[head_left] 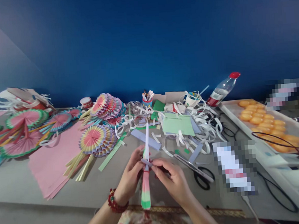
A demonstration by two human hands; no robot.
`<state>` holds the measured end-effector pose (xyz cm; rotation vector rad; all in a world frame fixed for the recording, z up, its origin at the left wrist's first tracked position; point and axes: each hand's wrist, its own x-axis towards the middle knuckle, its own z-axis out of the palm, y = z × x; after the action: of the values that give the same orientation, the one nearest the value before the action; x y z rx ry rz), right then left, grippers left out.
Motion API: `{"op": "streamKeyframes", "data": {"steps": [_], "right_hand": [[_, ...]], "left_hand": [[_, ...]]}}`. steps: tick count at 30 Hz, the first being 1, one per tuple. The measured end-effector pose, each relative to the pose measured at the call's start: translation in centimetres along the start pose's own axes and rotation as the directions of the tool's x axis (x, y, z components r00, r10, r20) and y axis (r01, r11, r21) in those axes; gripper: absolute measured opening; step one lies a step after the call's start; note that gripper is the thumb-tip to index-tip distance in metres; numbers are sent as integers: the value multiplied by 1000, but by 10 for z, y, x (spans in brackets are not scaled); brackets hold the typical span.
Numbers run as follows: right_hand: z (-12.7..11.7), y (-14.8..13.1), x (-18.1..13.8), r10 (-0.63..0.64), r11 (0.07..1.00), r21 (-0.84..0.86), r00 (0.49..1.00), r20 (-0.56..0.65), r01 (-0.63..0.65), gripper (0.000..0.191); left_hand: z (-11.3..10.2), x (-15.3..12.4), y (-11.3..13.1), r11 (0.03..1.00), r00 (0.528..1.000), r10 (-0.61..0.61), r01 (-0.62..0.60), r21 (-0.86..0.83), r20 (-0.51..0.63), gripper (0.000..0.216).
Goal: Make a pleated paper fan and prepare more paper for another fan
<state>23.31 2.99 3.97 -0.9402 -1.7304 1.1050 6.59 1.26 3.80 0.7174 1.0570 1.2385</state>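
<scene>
My left hand [130,176] and my right hand [172,178] meet above the table's near edge. Both pinch a folded paper fan [146,189], pink fading to green at its lower end, held upright between them. A thin white stick [146,139] rises from the fan's top, and a pale blue paper strip [146,162] wraps around the joint under my fingertips. A red bead bracelet [114,202] circles my left wrist. Black-handled scissors [198,171] lie on the table just right of my right hand.
Finished round paper fans [96,138] lie left of centre, more at far left [25,129]. Pink paper sheets [52,159], green paper [178,125], curled white strips [204,128], a pen cup [147,100], a bottle [223,88], a tray of orange pieces [265,121], black cables [276,140].
</scene>
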Motion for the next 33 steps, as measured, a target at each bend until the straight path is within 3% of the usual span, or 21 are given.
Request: {"op": "streamKeyframes", "data": {"steps": [4,12,17,20,25,33], "right_hand": [[-2,0,0,-15,998,-63,1000,-2,15,11],[-14,-4,5,21,996,-82,1000,19,-20,10],[-27,-11,11,-14,999,-34,981,191,21,20],[-30,-16,16,17,999,-32,957,289,-8,22],[-26,-19,24,0,996,-83,955,298,26,16],[-32,-24,28,-104,931,-284,914,393,228,21]], "left_hand": [[5,5,-5,990,995,86,-91,-106,-53,50],[2,10,-6,983,983,148,-158,-94,-110,51],[-3,11,-1,987,981,140,-150,-66,-133,59],[-2,9,1,988,982,152,-155,-13,-110,71],[3,4,9,986,986,163,-163,-20,-28,76],[-1,2,9,982,982,189,-189,-18,22,69]]}}
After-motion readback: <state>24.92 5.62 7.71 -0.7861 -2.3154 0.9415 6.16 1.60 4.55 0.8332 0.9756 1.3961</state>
